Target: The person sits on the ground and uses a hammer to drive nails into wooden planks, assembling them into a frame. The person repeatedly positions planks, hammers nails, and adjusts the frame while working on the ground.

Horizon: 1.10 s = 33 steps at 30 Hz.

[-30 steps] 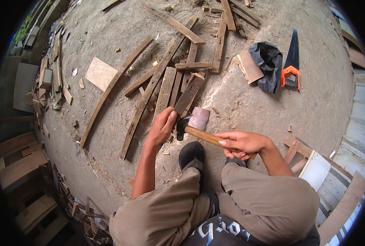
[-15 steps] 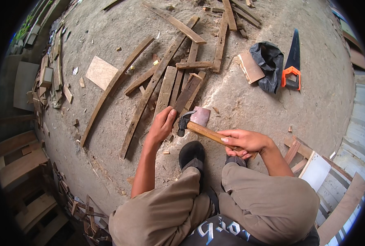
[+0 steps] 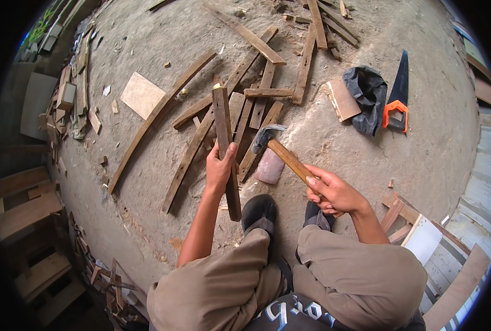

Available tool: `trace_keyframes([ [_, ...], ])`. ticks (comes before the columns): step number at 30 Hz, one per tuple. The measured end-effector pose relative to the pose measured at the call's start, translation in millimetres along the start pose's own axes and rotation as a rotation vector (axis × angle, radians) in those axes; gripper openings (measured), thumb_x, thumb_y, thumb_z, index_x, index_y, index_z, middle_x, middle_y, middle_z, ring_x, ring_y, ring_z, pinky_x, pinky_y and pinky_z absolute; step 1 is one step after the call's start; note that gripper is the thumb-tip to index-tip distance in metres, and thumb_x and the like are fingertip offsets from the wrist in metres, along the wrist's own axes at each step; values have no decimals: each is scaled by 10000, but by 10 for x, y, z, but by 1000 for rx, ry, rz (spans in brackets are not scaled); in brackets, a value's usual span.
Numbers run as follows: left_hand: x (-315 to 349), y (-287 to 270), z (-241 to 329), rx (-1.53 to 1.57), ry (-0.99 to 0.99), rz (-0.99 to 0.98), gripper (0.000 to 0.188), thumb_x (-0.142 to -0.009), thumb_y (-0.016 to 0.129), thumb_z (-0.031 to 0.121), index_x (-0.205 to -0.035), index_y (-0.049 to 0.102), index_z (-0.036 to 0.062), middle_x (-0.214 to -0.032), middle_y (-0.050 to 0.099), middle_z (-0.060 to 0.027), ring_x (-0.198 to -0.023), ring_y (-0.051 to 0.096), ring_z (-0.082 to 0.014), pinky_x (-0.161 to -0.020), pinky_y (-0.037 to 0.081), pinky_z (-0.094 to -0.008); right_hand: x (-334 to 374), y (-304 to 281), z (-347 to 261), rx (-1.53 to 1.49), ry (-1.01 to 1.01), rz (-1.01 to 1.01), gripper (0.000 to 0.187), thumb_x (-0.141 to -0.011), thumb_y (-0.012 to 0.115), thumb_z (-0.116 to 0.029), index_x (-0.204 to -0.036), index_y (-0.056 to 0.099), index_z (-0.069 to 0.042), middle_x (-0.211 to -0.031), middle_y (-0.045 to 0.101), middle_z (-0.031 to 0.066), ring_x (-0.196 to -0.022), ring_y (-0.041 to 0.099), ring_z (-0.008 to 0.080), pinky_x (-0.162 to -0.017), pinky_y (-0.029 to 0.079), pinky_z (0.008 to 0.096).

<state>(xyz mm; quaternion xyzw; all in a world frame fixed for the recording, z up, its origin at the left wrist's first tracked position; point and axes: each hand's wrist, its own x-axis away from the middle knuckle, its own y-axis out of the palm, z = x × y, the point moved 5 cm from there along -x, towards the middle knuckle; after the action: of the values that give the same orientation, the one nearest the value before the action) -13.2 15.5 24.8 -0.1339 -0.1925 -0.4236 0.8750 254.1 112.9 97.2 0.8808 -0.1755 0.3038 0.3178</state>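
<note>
My left hand [image 3: 219, 167] is wrapped round a dark wooden batten [image 3: 222, 118], held near its middle and tilted nearly upright above the ground. In my right hand [image 3: 329, 190] is a claw hammer [image 3: 289, 157], gripped toward the end of its wooden handle. The black hammer head, claw toward the right, hangs just right of the batten, apart from it. Below the hammer head a pinkish flat block [image 3: 269, 166] lies on the ground. Behind the batten, several old wooden strips [image 3: 255, 116] lie in a loose pile, partly hidden by it.
A handsaw [image 3: 397, 115] with an orange handle lies at the right, beside a black plastic bag [image 3: 366, 99] and a piece of board [image 3: 343, 100]. A long curved strip [image 3: 140, 138] and a thin plywood sheet [image 3: 142, 95] lie at the left. Wood scraps [image 3: 402, 215] are near my right knee.
My left hand has turned the batten more upright and lifted it, so its lower end now shows. The hammer head has moved up and to the right in my right hand.
</note>
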Motion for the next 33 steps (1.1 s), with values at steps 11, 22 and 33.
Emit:
trace_keyframes([
  [11,62,350,500,14,-25,-71,339,-777,818,150,-988,588,18,-773,628,-38,-590,560,-80,-544,446,-235,-51,86,95,502,-186,6,513,-1022,445,-208,-1493,318,-48,-719,511,1,-553,469,87,-535,417,258],
  [22,245,434,406,63,50,-149,360,-751,844,148,-959,570,38,-744,615,-28,-575,558,-80,-536,455,-243,-175,-127,145,1028,-514,543,529,-907,619,-163,-1409,459,-108,-871,633,188,-777,639,399,-697,514,446],
  [33,454,576,94,95,-78,-161,354,-799,806,165,-1002,553,23,-739,613,-40,-572,565,-94,-528,456,-251,-204,44,-57,821,-682,524,339,-925,642,-262,-1122,619,13,-909,651,155,-856,657,295,-780,518,384],
])
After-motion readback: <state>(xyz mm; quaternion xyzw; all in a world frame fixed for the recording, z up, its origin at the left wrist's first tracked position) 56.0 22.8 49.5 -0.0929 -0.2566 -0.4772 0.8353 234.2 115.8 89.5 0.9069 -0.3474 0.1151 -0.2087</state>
